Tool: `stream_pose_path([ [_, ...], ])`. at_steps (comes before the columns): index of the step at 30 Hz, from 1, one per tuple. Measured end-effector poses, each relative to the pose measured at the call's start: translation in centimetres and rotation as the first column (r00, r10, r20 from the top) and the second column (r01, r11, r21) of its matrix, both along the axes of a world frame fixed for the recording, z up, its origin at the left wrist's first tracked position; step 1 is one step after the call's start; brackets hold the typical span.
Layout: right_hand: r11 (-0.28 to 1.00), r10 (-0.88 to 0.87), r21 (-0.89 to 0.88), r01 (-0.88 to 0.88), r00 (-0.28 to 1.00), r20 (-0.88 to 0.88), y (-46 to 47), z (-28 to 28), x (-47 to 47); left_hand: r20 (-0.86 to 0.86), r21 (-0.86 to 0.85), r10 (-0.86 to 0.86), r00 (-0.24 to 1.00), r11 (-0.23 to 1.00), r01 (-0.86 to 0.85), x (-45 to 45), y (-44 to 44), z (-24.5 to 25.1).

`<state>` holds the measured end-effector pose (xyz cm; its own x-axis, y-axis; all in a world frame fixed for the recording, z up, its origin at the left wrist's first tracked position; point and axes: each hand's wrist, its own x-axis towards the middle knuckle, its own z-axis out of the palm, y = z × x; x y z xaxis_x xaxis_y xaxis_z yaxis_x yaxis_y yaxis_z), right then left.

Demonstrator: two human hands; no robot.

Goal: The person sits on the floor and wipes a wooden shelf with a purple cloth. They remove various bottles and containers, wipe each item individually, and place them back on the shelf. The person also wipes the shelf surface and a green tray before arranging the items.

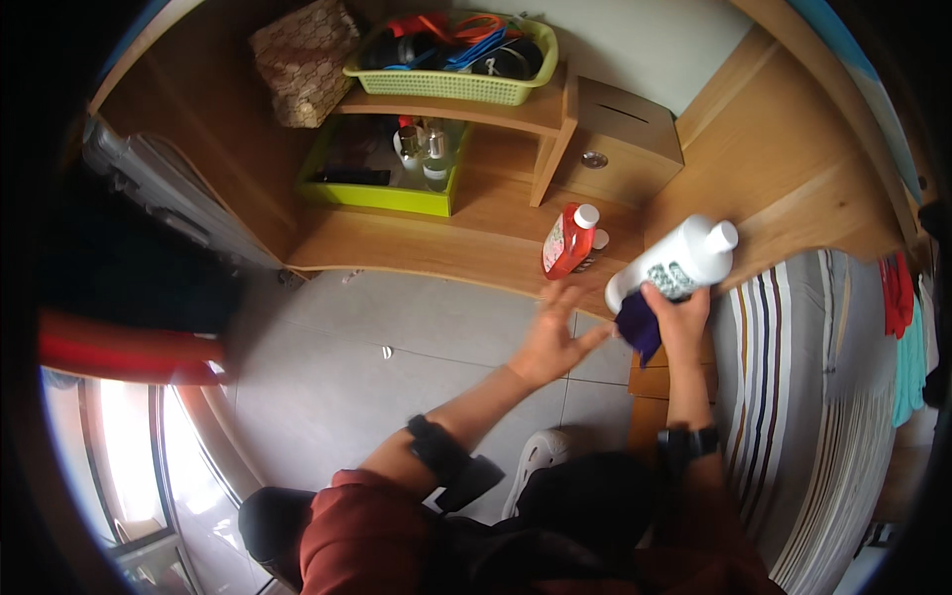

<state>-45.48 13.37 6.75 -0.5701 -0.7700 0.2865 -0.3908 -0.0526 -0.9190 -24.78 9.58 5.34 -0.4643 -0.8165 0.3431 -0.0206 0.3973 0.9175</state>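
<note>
My right hand (683, 320) grips a large white plastic bottle (662, 264) with a white cap and dark printing, tilted over the right end of the desk. A dark purple cloth (638, 327) hangs from the same hand, below the bottle. My left hand (554, 338), somewhat blurred, reaches forward with fingers apart and holds nothing; its thumb is close to the cloth, and whether they touch I cannot tell. Just beyond it on the desk stands a bottle of red liquid (569, 242) with a white cap and a label. A smaller bottle (597, 245) with a pale cap is partly hidden behind it.
A lime-green tray (387, 199) with small bottles sits under the shelf. Above it are a yellow basket (446, 88) of assorted items and a patterned bag (305, 59). A wooden box (621, 137) with slot and lock stands right. A striped bed (781, 357) borders the right side.
</note>
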Motion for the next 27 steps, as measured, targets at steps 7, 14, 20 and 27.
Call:
stream_pose_path([
  [7,0.982,0.138,-0.138,-0.126,0.987,0.077,-13.2,-0.8,-6.0,0.299,0.437,0.006,0.954,0.888,-0.142,8.0,-1.2,-4.2],
  [14,0.907,0.388,0.157,-0.391,0.92,0.049,-19.9,-3.1,-5.5,0.394,0.548,0.007,0.919,0.801,-0.241,10.6,-0.3,-6.8],
  [20,0.826,0.474,0.293,-0.482,0.875,0.103,-22.0,-4.0,-4.9,0.345,0.586,0.1,0.933,0.754,-0.297,9.9,-0.4,-8.8],
  [27,0.845,0.48,0.251,-0.472,0.877,0.034,-22.7,-5.0,-4.8,0.312,0.552,0.035,0.95,0.807,-0.211,5.4,-3.6,-8.2],
])
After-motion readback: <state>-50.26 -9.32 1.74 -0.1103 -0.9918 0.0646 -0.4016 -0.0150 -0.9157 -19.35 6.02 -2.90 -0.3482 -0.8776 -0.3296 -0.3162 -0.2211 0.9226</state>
